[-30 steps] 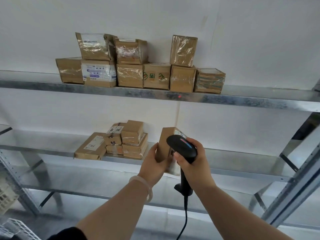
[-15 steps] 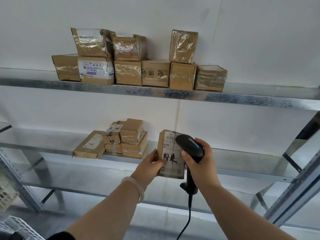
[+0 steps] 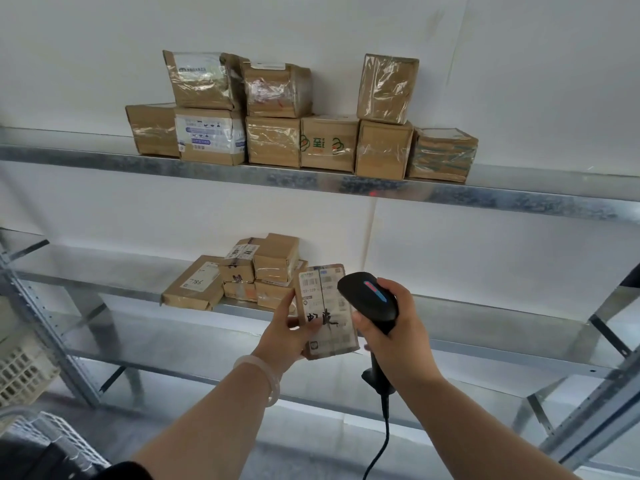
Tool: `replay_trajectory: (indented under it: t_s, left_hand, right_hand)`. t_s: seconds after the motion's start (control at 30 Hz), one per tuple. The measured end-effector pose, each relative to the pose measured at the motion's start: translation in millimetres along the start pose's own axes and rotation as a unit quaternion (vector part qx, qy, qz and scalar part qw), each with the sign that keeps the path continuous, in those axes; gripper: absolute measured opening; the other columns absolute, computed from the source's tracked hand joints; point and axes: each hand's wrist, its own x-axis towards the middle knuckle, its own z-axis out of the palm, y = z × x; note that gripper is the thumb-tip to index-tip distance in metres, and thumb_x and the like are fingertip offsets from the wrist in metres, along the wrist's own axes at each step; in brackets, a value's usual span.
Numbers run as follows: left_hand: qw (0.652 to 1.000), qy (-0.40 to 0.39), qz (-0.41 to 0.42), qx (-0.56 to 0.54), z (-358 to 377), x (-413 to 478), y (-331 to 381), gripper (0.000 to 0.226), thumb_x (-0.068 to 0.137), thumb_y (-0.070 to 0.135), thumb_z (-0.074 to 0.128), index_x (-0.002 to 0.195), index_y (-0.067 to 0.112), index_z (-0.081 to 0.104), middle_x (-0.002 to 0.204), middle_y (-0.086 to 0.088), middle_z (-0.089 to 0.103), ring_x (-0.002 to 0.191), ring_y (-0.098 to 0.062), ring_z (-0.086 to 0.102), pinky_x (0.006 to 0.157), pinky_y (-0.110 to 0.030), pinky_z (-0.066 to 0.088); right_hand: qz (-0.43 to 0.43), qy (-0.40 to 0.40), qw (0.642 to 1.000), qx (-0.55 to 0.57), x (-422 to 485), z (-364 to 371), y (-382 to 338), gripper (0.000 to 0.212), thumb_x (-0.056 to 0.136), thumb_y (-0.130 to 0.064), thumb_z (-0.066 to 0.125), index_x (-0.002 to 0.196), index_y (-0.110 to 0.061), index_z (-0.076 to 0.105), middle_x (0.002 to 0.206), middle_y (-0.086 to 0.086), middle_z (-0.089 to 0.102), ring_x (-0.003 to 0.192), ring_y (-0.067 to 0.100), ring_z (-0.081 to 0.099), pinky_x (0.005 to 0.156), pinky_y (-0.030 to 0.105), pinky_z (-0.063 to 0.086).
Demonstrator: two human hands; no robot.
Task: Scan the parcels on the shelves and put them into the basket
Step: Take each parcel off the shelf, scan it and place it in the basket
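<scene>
The left hand (image 3: 282, 336) has its fingers clamped on a small brown cardboard parcel with a white printed label (image 3: 325, 311), held in front of the middle shelf. The right hand (image 3: 393, 329) grips the black corded handheld scanner (image 3: 369, 299) just beside it. The red dot lands on the grey metal upper shelf edge (image 3: 372, 194), so tilt the scanner down onto the barcode. The white lattice basket (image 3: 24, 370) waits far left.

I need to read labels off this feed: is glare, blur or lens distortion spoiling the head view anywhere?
Head view: the label on the held parcel is sharp enough to show barcodes, though the small print stays illegible; tape on the top-shelf parcels throws glare patches; the wide lens bows the upper shelf edge and splays the right-hand uprights; a red scanner dot falls on that edge; the basket at the left border looks soft.
</scene>
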Motion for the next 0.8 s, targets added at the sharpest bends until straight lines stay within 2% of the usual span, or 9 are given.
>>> replay_trajectory:
  t_s: [0.07, 0.17, 0.4, 0.6, 0.8]
  left_hand:
    - [1.0, 0.025, -0.001, 0.001, -8, 1, -1, 0.064, 0.093, 0.009, 0.067, 0.137, 0.046, 0.04, 0.119, -0.008, 0.067, 0.111, -0.032, 0.063, 0.082, -0.055, 0.059]
    - [0.998, 0.063, 0.0, 0.014, -19, 3, -3, 0.065, 0.092, 0.009, 0.068, 0.133, 0.05, 0.038, 0.122, -0.005, 0.064, 0.116, -0.034, 0.059, 0.082, -0.057, 0.059]
    - [0.992, 0.116, 0.002, 0.039, -36, 4, -12, 0.069, 0.09, 0.013, 0.071, 0.131, 0.054, 0.036, 0.119, 0.0, 0.064, 0.116, -0.034, 0.059, 0.071, -0.046, 0.063]
    - [0.989, 0.139, 0.013, 0.056, -43, 5, -19, 0.071, 0.09, 0.016, 0.071, 0.133, 0.056, 0.031, 0.123, -0.002, 0.062, 0.116, -0.034, 0.059, 0.07, -0.043, 0.063]
    - [0.985, 0.155, 0.014, 0.069, -46, 4, -26, 0.07, 0.09, 0.018, 0.072, 0.129, 0.058, 0.029, 0.109, 0.014, 0.059, 0.109, -0.026, 0.056, 0.062, -0.033, 0.061]
  right_hand:
    - [-0.006, -0.019, 1.0, -0.02, -5, 3, -3, 0.052, 0.08, -0.037, 0.074, 0.116, -0.056, 0.042, 0.104, -0.026, 0.064, 0.089, 0.013, 0.068, 0.075, 0.043, 0.059]
    - [-0.034, -0.039, 0.997, -0.062, -12, 7, -12, 0.053, 0.077, -0.047, 0.071, 0.12, -0.053, 0.04, 0.105, -0.021, 0.065, 0.084, 0.011, 0.069, 0.072, 0.039, 0.059]
    - [-0.055, -0.061, 0.992, -0.098, -21, 13, -34, 0.048, 0.074, -0.052, 0.068, 0.115, -0.052, 0.042, 0.096, -0.024, 0.064, 0.072, 0.011, 0.069, 0.07, 0.037, 0.058]
    - [-0.053, -0.083, 0.987, -0.126, -24, 10, -50, 0.043, 0.077, -0.052, 0.068, 0.111, -0.051, 0.041, 0.092, -0.022, 0.064, 0.066, 0.01, 0.068, 0.067, 0.034, 0.058]
    - [-0.055, -0.104, 0.985, -0.126, -25, 2, -62, 0.042, 0.076, -0.056, 0.066, 0.111, -0.048, 0.042, 0.089, -0.016, 0.067, 0.067, 0.012, 0.068, 0.067, 0.037, 0.058]
